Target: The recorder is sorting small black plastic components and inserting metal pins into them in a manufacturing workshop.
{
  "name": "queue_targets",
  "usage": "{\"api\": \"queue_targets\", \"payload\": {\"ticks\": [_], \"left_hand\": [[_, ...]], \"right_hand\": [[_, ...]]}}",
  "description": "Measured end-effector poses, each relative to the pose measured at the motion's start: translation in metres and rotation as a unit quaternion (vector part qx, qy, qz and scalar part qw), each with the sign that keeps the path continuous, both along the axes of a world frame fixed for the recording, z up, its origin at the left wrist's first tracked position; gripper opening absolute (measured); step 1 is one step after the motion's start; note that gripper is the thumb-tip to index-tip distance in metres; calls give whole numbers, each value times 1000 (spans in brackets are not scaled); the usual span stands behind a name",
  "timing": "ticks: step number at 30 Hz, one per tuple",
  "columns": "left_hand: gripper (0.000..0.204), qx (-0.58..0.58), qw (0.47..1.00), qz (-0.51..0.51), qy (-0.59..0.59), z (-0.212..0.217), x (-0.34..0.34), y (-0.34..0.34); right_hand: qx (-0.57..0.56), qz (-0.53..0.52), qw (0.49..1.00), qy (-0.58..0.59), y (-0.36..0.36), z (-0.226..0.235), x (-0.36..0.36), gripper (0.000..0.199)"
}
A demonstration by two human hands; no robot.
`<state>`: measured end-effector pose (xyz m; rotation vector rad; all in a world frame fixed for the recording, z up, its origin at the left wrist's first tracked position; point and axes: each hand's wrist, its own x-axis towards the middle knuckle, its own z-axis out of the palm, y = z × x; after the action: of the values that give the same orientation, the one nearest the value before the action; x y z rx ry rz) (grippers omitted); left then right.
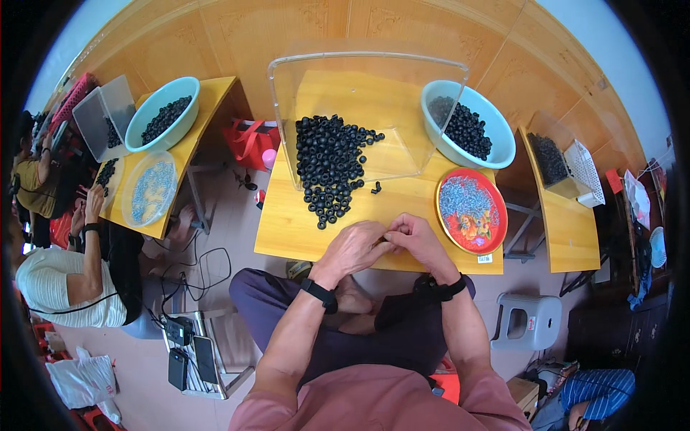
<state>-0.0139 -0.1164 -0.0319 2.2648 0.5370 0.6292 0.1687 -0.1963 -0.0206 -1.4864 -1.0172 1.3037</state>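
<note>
My left hand (353,248) and my right hand (418,241) meet over the front edge of the yellow wooden table (287,241). Fingers of both are closed in a pinch, tips together; whatever lies between them is hidden or too small to name. Just beyond them spreads a pile of small black ring-shaped parts (323,161), running out of a clear plastic bin (368,54) tipped on its side. One black piece (376,188) lies apart from the pile. To the right of my right hand is a round red tray (440,224) with small clear bluish pieces (463,197).
A light blue basin (507,152) of black parts stands at the table's back right. On the left, a person (72,284) works at another table with a similar basin (134,136). A grey stool (543,320) is at right; a metal stand (208,388) holds devices and cables.
</note>
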Motion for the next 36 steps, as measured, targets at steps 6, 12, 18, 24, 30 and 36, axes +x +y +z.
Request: {"api": "queue_targets", "payload": {"ticks": [6, 12, 18, 24, 30, 36], "left_hand": [[25, -5, 1000, -5, -11, 1, 0, -1], [27, -7, 1000, 6, 7, 6, 0, -2], [30, 9, 1000, 16, 19, 4, 0, -1], [28, 60, 998, -21, 20, 4, 4, -2], [25, 64, 997, -34, 14, 3, 2, -1], [28, 64, 998, -10, 2, 6, 2, -3]], "right_hand": [[-8, 10, 999, 35, -3, 1, 3, 12], [-16, 29, 999, 43, -5, 1, 8, 10], [-10, 30, 999, 37, -5, 3, 7, 11], [-18, 39, 999, 32, -7, -4, 14, 13], [-15, 43, 997, 60, -2, -9, 13, 13], [18, 11, 999, 42, -8, -9, 5, 13]]}}
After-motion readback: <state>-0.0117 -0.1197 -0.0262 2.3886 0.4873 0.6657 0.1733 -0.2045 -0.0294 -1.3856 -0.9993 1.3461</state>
